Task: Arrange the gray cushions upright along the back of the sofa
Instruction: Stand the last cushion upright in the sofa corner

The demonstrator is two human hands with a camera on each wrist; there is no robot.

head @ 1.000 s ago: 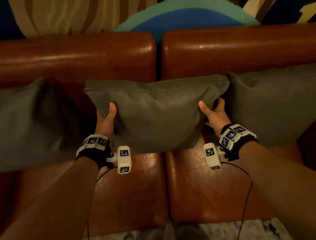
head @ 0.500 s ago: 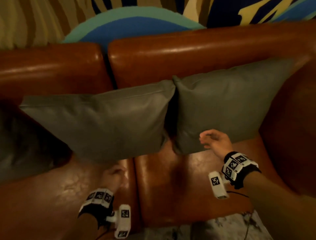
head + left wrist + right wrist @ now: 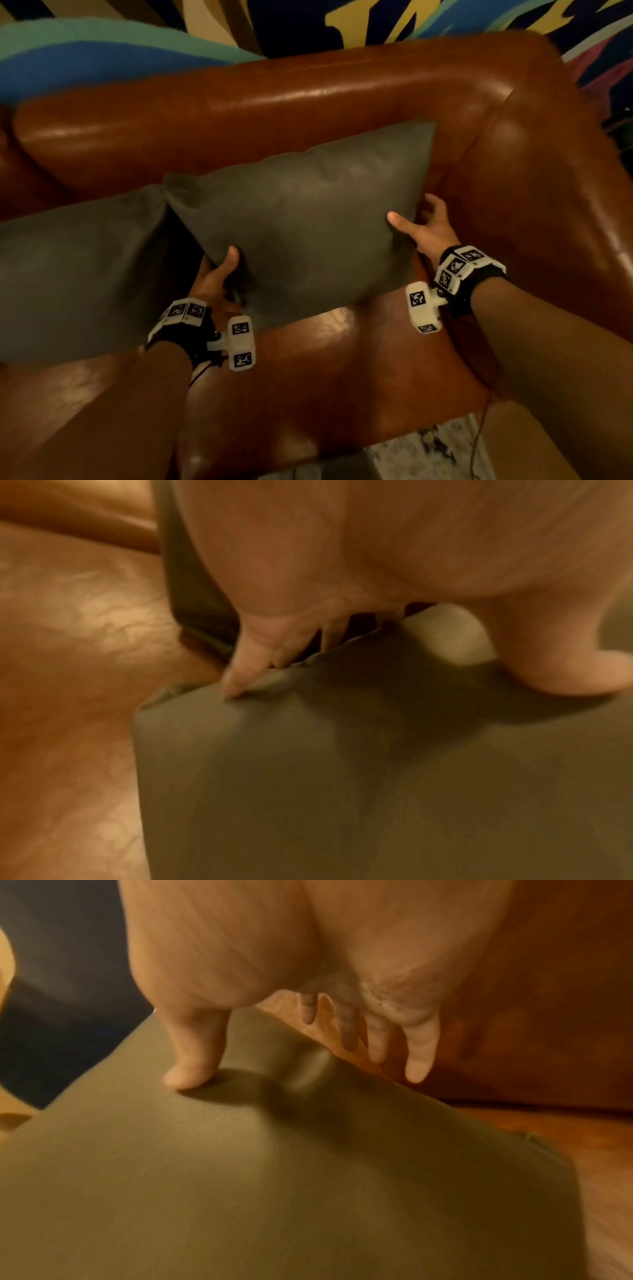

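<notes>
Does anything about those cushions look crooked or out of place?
Yes. The gray cushion nearest the sofa's armrest sits tilted, its right corner higher. The left hand and right hand grip its sides. The neighbouring gray cushion looks level.

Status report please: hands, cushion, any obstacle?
Left hand and right hand grip the right cushion. It leans on the sofa back. Neighbour cushion touches it.

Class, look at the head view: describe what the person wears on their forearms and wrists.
Bare forearms, no sleeves. Each wrist carries a black strap topped with white blocks printed with black square codes: left wrist band, right wrist band. A white camera block juts inward; thin cable trails down.
</notes>
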